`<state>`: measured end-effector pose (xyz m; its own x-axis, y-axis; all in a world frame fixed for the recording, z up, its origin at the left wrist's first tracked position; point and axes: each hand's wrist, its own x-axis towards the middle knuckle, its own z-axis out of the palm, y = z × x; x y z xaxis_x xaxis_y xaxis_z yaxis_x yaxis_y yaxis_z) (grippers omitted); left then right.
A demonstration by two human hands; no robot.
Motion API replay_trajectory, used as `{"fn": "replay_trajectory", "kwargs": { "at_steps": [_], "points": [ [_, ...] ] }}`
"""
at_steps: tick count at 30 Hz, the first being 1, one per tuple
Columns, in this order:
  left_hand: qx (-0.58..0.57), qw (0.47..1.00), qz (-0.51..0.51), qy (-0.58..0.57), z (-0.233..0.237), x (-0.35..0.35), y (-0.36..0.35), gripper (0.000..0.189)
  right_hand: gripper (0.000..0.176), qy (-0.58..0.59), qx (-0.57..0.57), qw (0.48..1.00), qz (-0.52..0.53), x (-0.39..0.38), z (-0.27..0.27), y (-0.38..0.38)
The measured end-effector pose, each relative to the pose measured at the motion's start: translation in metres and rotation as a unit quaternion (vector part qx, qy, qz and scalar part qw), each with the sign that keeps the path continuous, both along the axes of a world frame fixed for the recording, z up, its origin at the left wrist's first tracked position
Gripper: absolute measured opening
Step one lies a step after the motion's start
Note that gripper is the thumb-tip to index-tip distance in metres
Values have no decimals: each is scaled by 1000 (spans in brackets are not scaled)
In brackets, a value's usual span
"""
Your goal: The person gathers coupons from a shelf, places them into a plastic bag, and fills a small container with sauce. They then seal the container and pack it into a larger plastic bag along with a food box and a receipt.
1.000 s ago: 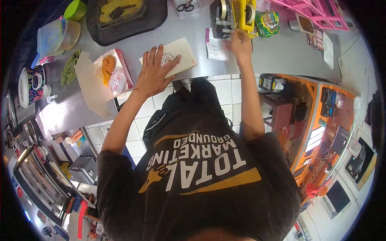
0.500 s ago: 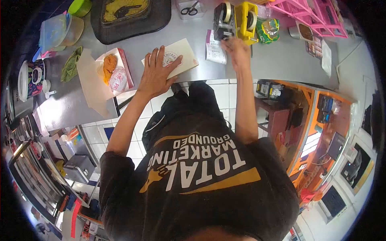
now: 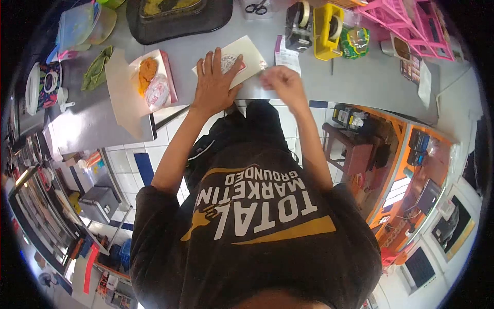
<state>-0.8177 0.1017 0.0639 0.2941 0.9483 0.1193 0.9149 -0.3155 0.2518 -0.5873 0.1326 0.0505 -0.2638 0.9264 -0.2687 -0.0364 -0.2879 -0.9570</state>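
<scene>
My left hand [image 3: 217,82] lies flat with fingers spread on a closed white paper box [image 3: 248,50] with a printed chicken logo, pressing its lid. Beside the box's right edge is my right hand [image 3: 284,85], fingertips pinched together and smeared by motion; what they hold, if anything, I cannot make out. Behind that hand a printed receipt [image 3: 288,57] lies on the counter. To the left, an open box [image 3: 165,72] holds a piece of fried chicken [image 3: 148,72] and a round bundle in printed paper [image 3: 157,91].
At the back stand a black tape dispenser [image 3: 298,28] and a yellow tape dispenser [image 3: 325,33], with a green packet [image 3: 355,43] alongside. Scissors [image 3: 256,7] rest in a clear tray. A green cloth [image 3: 98,69] lies left, and a pink basket [image 3: 406,23] stands back right.
My right hand has moved from the black tape dispenser leftward and nearer me, to the closed box's edge. My left hand still presses the box. The whole view has shifted slightly.
</scene>
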Motion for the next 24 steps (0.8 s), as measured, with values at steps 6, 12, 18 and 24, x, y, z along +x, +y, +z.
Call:
{"fn": "replay_trajectory", "kwargs": {
  "at_steps": [6,12,18,24],
  "points": [
    [5,1000,5,-7,0,0,-2,70,18,-50,-102,993,35,-41,-14,-16],
    [11,1000,0,-9,-2,0,-2,70,22,-58,-145,988,-5,-46,-27,-20],
    [-5,1000,3,12,-1,-1,-2,72,16,-170,114,978,30,-37,-18,-17],
    [8,1000,0,3,-7,-3,-2,74,26,-338,589,710,186,-21,-6,13]
  ]
}}
